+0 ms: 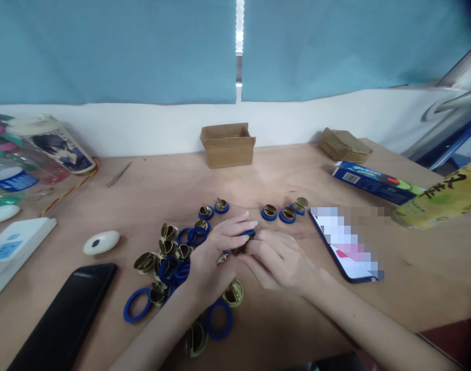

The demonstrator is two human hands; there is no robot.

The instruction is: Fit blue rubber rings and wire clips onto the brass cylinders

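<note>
My left hand (222, 247) and my right hand (277, 257) meet over the middle of the table. Both are closed on a gold metal piece with a blue ring (248, 233), which the fingers mostly cover. Under and left of my left hand lies a loose heap of gold metal pieces (146, 263) and blue rings (137, 305). Closer to me, another blue ring (219, 319) rests beside a gold metal piece (196, 339). Beyond my hands, several gold pieces sit in blue rings, among them a ringed piece (269, 212) on the right and another (221, 205) on the left.
At the back stands an open cardboard box (230, 152), with a brown carton (344, 146) farther right. A lit phone (345, 247), a blue box (374, 181) and a yellow bottle (443, 196) lie right. Left are a dark phone (65, 319), a white oval object (102, 242), tweezers (118, 174) and a power strip (19, 247).
</note>
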